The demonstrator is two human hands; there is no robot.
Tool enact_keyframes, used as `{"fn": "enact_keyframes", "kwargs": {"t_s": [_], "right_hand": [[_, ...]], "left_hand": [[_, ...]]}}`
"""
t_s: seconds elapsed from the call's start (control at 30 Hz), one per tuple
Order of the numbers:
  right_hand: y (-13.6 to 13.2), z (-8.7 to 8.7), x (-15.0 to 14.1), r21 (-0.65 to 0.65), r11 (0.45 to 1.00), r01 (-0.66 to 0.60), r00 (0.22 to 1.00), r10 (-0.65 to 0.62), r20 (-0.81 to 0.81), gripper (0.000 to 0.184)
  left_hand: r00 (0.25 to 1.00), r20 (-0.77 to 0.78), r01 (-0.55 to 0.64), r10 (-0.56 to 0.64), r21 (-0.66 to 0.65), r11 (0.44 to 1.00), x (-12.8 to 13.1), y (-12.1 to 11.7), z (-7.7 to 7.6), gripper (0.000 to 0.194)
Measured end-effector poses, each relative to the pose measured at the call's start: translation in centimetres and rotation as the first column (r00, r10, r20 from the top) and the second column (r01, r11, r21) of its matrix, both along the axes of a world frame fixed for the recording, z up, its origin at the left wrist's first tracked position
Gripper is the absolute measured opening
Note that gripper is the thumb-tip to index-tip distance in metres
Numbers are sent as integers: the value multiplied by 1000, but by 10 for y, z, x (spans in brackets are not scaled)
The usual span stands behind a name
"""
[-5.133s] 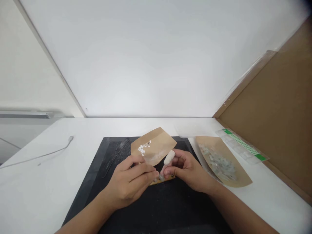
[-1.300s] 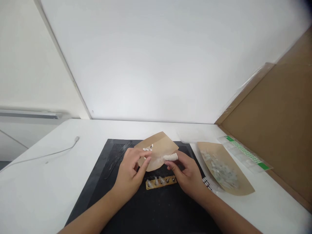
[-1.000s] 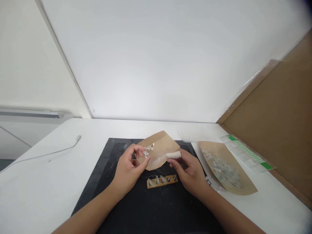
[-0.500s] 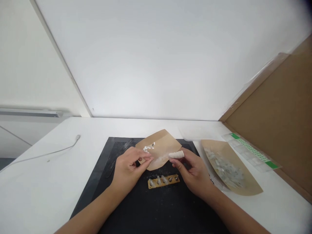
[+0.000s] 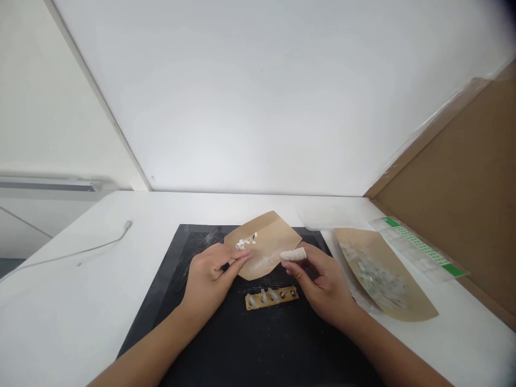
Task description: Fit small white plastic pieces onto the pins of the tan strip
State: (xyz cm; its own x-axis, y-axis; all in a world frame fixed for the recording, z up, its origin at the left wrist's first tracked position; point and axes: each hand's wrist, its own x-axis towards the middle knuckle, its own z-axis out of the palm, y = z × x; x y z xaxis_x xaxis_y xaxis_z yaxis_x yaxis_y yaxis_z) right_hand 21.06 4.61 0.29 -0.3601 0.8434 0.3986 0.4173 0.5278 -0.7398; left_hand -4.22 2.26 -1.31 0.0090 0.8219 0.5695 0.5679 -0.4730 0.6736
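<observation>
My left hand (image 5: pixel 207 277) is closed in a pinch over the near left edge of a tan paper sheet (image 5: pixel 278 231), close to a small pile of white bits (image 5: pixel 243 244). Anything between its fingertips is too small to make out. A white finger cot (image 5: pixel 293 254) covers the index finger of my right hand (image 5: pixel 322 279), whose thumb presses up under it; any held thing is hidden. Between and nearer than the hands lies a yellow-brown strip (image 5: pixel 264 304) on the black mat (image 5: pixel 266 344). Translucent pieces (image 5: pixel 274 294) sit along its left part, and dark round studs (image 5: pixel 282 295) show at its right.
Another tan sheet (image 5: pixel 421 306) bears many translucent slips (image 5: pixel 379 279) at right. Behind it lies a clear compartment case (image 5: pixel 423 247) with a green label. A dark flat stick (image 5: pixel 197 258) lies on the mat's left. A cable (image 5: pixel 100 247) crosses the white table (image 5: pixel 80 322).
My left hand has left the strip for the white bits, and its fingers have closed into a pinch there. My right hand has drawn right, off the strip, which now shows fully.
</observation>
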Motion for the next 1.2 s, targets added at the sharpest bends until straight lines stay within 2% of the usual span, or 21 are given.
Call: {"fn": "enact_keyframes", "kwargs": {"t_s": [0.13, 0.37, 0.47, 0.6, 0.7, 0.87, 1.03, 1.2], "right_hand": [[1, -2, 1, 14, 1000, -3, 1000, 3, -2, 14], [1, -2, 2, 6, 1000, 14, 1000, -14, 18, 19], [0, -2, 2, 11, 1000, 18, 999, -18, 33, 20], [1, -1, 2, 35, 999, 8, 999, -9, 43, 18], [1, -1, 3, 41, 999, 0, 999, -2, 52, 17], [0, -1, 3, 31, 1000, 2, 997, -4, 81, 19], [0, -1, 3, 24, 1000, 5, 995, -7, 102, 20], [0, 0, 3, 30, 1000, 2, 995, -5, 103, 21]], "left_hand": [[998, 8, -54, 54, -61, 997, 0, -1, 1, 14], [987, 55, -147, 153, -100, 984, 1, -1, 5, 3], [986, 36, -159, 162, -73, 984, 1, -1, 4, 8], [985, 30, -169, 171, -69, 983, -1, 0, 2, 5], [985, 17, -171, 174, -99, 980, -1, 0, 2, 5], [986, 7, -163, 166, -173, 971, -1, -1, 4, 15], [976, 159, -106, 148, -243, 964, 1, -2, 4, 38], [932, 346, -17, 109, -258, 966, 5, -1, 3, 37]]}}
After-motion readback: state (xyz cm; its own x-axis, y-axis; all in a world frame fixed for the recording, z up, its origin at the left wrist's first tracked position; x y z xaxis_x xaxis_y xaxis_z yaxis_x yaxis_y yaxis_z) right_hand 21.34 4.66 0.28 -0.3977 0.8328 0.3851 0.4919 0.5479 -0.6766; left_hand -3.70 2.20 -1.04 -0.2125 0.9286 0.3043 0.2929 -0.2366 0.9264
